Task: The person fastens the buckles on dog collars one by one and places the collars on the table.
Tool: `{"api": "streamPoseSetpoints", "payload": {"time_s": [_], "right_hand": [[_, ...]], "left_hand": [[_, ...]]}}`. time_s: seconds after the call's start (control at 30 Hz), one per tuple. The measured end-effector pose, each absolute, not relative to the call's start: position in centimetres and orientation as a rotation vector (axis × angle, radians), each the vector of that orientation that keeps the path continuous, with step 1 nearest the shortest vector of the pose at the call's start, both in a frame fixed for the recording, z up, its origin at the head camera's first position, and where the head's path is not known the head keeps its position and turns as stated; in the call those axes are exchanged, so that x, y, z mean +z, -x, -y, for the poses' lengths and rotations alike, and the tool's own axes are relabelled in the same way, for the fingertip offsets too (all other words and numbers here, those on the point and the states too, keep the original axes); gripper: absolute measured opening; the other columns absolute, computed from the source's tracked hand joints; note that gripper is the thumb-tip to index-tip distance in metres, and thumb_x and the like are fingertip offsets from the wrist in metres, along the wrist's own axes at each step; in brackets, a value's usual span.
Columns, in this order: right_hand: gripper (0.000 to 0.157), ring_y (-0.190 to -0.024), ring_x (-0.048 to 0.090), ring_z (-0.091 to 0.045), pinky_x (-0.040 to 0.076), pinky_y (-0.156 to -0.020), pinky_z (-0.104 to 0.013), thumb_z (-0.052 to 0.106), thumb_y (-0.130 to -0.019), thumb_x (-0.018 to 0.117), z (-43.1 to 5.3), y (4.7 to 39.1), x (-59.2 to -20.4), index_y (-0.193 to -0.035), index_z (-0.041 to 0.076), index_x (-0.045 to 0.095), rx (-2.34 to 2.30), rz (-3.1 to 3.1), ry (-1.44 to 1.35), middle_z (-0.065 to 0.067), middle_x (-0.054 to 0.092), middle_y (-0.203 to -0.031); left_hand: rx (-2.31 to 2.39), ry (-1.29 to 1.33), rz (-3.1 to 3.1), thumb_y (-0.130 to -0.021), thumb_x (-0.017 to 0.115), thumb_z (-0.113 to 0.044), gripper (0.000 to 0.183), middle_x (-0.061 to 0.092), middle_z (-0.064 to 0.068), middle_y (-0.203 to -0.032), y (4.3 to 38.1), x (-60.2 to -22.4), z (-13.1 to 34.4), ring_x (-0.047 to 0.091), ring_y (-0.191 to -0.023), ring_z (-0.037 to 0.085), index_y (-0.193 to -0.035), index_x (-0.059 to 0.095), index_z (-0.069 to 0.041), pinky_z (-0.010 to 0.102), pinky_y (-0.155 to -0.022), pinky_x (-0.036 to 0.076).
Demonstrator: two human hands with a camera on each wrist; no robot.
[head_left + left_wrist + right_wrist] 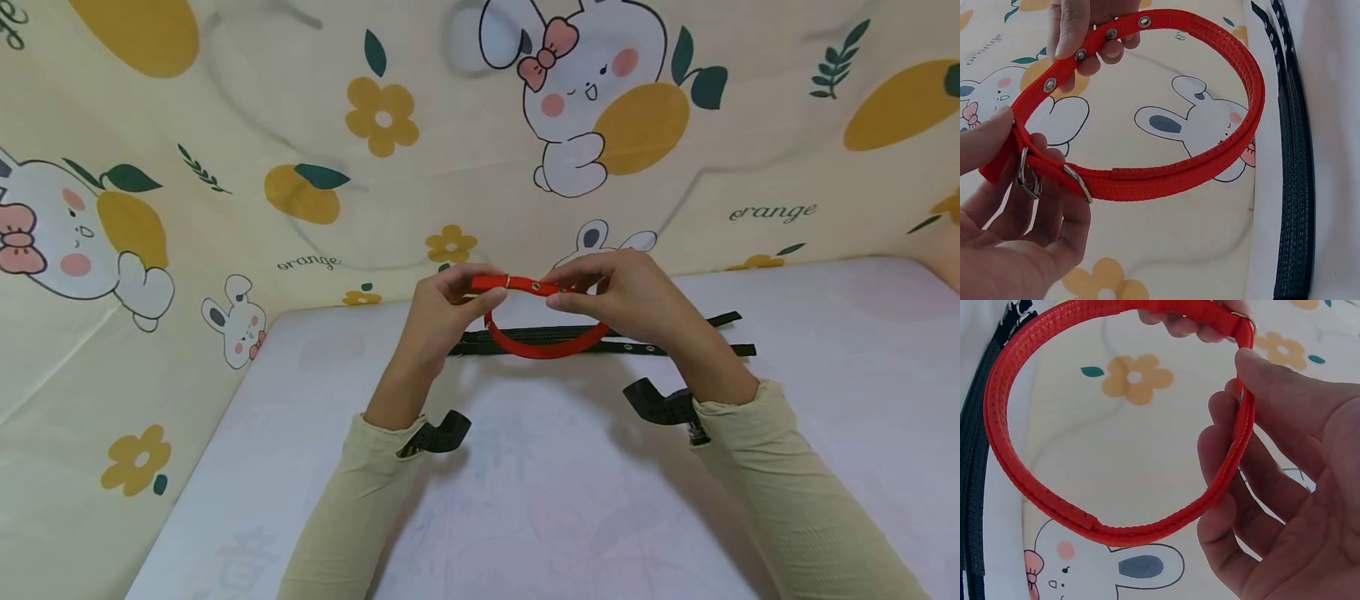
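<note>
Both hands hold up a red pet collar (pixel 551 350), bent into a loop above the table. My left hand (pixel 442 310) pinches it at the buckle end; in the left wrist view the metal buckle (pixel 1029 176) and a metal ring (pixel 1079 182) show beside those fingers. The strap's free end runs through at the buckle, its tip under the left thumb. With thumb and fingers, my right hand (pixel 630 292) grips the part bearing metal eyelets (pixel 1111 34). Seen from the right wrist, the loop's stitched band (pixel 1141 536) curves away from the right fingers.
Behind the loop, several black straps (pixel 637 348) with eyelets lie side by side on the white table (pixel 525 500). A cream cloth (pixel 420 200) printed with rabbits and oranges hangs at the back and left. Black mounts (pixel 660 404) stick out at both wrists.
</note>
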State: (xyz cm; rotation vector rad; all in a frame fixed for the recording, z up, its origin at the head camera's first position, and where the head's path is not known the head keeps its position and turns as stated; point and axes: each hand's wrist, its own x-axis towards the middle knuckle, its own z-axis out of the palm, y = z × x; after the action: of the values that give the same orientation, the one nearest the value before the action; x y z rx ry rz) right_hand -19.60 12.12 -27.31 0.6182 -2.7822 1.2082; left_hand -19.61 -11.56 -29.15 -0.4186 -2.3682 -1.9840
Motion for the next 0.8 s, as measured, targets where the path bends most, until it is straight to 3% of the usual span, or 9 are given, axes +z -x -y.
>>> {"api": "streamPoseSetpoints", "payload": {"time_s": [0.3,0.53,0.8], "right_hand": [[0.024,-0.084,0.056,-0.021,0.047,-0.069,-0.032,0.026,-0.088,0.077,-12.19,19.56,-27.17,-0.111,0.021,0.077,1.189,2.791,-0.648,-0.002,0.074,-0.093],[0.023,-0.082,0.054,-0.022,0.046,-0.063,-0.031,0.025,-0.087,0.079,-12.06,19.48,-27.23,-0.109,0.021,0.078,1.188,2.79,-0.669,0.0,0.074,-0.095],[0.024,-0.08,0.054,-0.022,0.046,-0.06,-0.031,0.024,-0.086,0.079,-11.97,19.33,-27.65,-0.11,0.023,0.078,1.178,2.8,-0.67,0.0,0.074,-0.101]], "left_hand": [[-1.966,0.417,2.394,-0.091,0.072,-0.011,0.025,0.068,0.008,-0.1,19.62,-29.18,11.39,0.063,-0.091,0.018,-0.115,0.07,-0.003,0.026,-0.082,0.052],[-1.969,0.449,2.41,-0.089,0.073,-0.01,0.024,0.07,0.001,-0.092,19.52,-29.41,11.06,0.063,-0.082,0.017,-0.112,0.071,-0.003,0.029,-0.077,0.052],[-1.927,0.477,2.442,-0.088,0.075,-0.01,0.024,0.07,0.013,-0.102,19.25,-29.64,10.85,0.064,-0.086,0.02,-0.111,0.072,-0.004,0.025,-0.075,0.055]]}}
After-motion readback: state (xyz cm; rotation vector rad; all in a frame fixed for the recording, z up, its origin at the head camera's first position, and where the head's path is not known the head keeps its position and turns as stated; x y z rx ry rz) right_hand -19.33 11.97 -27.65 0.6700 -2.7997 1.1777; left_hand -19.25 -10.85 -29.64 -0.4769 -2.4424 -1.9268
